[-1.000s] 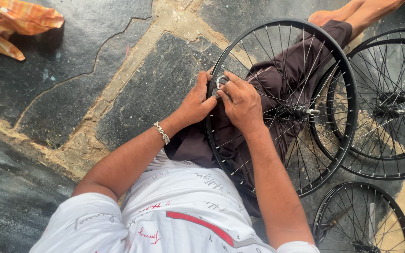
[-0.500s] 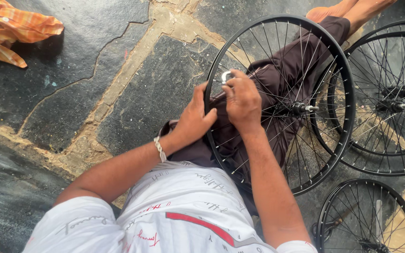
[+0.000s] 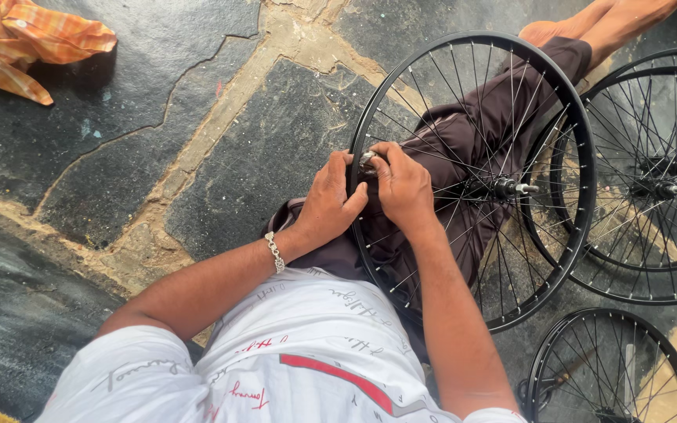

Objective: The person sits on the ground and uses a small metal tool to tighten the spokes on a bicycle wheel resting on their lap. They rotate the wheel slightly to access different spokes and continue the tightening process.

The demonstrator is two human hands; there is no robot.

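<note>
A floor of dark stone slabs with pale, cracked joints fills the view, and a person sits on it with dark trousers stretched toward the top right, bare feet at the upper edge. An orange checked cloth lies crumpled in the top left corner, well apart from the work.

Across the lap rests a black bicycle wheel, its rim tilted, thin spokes running to a hub with a short axle sticking out. Two more black wheels lie stacked just beside it on the right, and another wheel lies at the lower right.

The left hand is closed on the near edge of the rim, thumb over the top, steadying it; a metal bracelet sits at that wrist. The right hand is curled narrow over the same stretch of rim, fingers pinching a small round silver tool set where a spoke meets the rim.

The step in hand looks like tightening or adjusting one spoke end at the rim. The next move seems to call for a firm hold with the left hand while the right turns the small tool a little, kept square on the spoke end so it does not slip off.
</note>
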